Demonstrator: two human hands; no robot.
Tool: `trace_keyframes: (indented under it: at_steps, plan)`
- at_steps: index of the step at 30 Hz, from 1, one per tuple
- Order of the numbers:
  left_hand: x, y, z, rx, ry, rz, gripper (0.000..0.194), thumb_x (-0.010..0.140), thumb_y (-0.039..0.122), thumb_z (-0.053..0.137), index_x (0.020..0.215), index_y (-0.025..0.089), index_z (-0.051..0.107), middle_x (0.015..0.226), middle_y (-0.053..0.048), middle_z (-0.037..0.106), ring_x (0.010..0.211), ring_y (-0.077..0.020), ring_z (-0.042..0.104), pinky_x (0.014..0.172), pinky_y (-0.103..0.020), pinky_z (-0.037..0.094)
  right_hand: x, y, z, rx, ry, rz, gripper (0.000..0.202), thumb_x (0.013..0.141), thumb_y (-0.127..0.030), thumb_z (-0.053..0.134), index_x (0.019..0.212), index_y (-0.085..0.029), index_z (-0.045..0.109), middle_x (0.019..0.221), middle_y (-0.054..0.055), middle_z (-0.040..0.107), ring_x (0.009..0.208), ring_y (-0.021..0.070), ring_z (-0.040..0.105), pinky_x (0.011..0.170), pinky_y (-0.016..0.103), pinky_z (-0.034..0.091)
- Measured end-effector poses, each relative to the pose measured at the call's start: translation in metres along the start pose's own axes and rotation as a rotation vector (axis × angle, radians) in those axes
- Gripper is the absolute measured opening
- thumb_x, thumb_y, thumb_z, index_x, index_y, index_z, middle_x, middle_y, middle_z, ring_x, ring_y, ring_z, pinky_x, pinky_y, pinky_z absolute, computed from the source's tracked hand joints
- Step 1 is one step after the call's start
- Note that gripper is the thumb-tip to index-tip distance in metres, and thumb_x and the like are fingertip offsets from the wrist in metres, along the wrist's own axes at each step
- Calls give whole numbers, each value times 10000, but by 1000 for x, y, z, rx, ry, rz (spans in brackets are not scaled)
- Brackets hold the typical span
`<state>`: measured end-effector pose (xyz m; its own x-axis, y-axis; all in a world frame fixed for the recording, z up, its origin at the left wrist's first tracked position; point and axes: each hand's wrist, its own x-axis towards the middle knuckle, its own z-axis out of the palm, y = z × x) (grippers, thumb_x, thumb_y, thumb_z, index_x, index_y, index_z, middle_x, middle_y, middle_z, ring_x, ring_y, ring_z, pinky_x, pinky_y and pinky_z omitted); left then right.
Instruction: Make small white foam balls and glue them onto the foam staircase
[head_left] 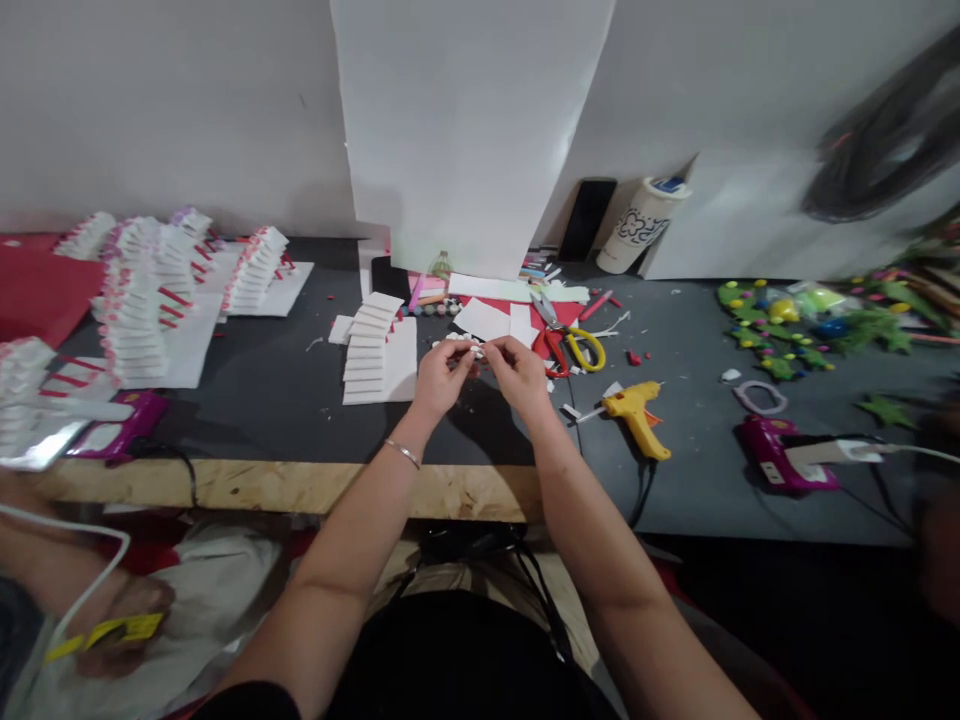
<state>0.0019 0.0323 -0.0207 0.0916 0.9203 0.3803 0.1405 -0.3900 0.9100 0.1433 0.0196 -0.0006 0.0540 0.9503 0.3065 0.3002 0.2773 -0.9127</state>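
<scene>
My left hand and my right hand meet over the dark table, their fingertips pinched together on a small white piece. Its exact kind is too small to make out. Left of my hands lies a white stepped paper model, like a little staircase on a flat base. Just beyond my fingers are white paper pieces on red sheet. Scissors with red and yellow handles rest beside my right hand, and a yellow glue gun lies further right.
Finished stepped models with red strips stand at the left. Purple power sockets sit at both sides, with cables. A patterned cup and a phone lean at the back. Green decorated pieces lie right. Another person's arm is at left.
</scene>
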Motion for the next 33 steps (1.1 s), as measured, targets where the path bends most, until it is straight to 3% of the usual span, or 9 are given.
trace_keyframes:
  at_steps: [6, 14, 23, 29, 33]
  plan:
    - [3, 2, -4, 50, -1, 49, 347, 886, 500, 593, 938, 165, 667, 982, -80, 668, 678, -129, 671, 601, -259, 602, 5, 1, -2, -34, -60, 21, 287, 847, -466, 541, 759, -214, 645, 650, -15, 645, 605, 137, 549, 588, 250, 441]
    - [1, -1, -4, 104, -7, 51, 313, 915, 461, 566, 948, 167, 666, 947, -69, 667, 618, -106, 646, 602, -248, 590, 6, 4, -7, -108, -108, -58, 223, 824, -384, 557, 802, -203, 685, 721, 24, 713, 654, 163, 619, 627, 262, 469]
    - [-1, 2, -3, 228, 52, 77, 251, 936, 382, 554, 957, 170, 686, 926, -62, 687, 695, -129, 659, 648, -244, 564, -1, 5, 2, -188, -54, -145, 219, 874, -352, 536, 810, -200, 681, 762, 38, 717, 658, 163, 623, 632, 259, 467]
    - [-5, -1, 4, 390, 135, 203, 230, 957, 321, 530, 1005, 172, 699, 960, -82, 699, 866, -171, 668, 776, -288, 554, -3, 5, 7, -110, 7, -85, 223, 866, -355, 541, 811, -191, 682, 725, 31, 710, 635, 164, 620, 628, 265, 473]
    - [-5, -1, 7, 416, 103, 220, 240, 964, 292, 516, 1059, 171, 701, 998, -94, 706, 919, -180, 666, 834, -311, 547, -3, 7, 8, -58, 56, -43, 238, 859, -366, 549, 807, -179, 688, 720, 35, 707, 647, 169, 626, 636, 271, 477]
